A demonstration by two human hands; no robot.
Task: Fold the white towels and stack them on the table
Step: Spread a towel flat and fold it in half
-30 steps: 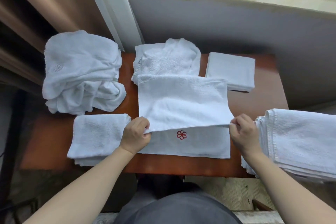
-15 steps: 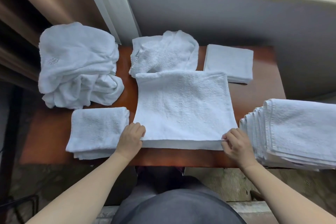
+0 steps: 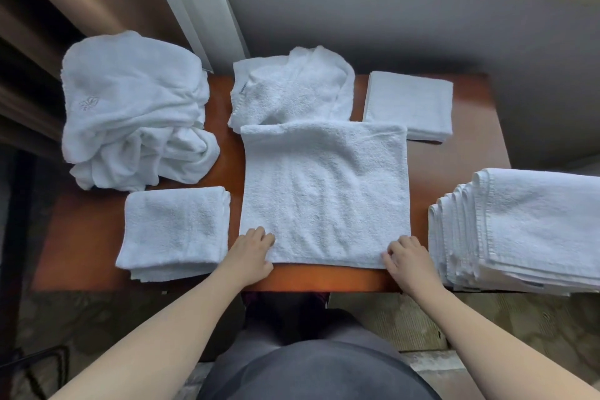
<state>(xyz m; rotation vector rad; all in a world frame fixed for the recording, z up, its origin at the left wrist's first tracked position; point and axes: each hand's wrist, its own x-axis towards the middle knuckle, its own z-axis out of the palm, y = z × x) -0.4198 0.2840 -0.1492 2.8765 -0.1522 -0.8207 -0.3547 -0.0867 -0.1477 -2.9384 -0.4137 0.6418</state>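
Observation:
A white towel (image 3: 324, 195) lies folded in half in the middle of the brown table (image 3: 461, 153), its near edge close to the table's front edge. My left hand (image 3: 251, 252) sits on the towel's near left corner with fingers curled over it. My right hand (image 3: 407, 258) holds the near right corner in the same way. A small folded stack (image 3: 175, 230) lies just left of the towel. Another folded towel (image 3: 409, 104) sits at the back right.
A big crumpled pile of white towels (image 3: 130, 107) fills the back left corner. A loose rumpled towel (image 3: 292, 88) lies behind the middle one. A layered stack of several flat towels (image 3: 526, 224) hangs over the table's right side. A grey wall stands behind.
Both hands pulled the towel's upper layer toward me and laid it over the lower layer, covering the red emblem. The hands now rest at the near corners.

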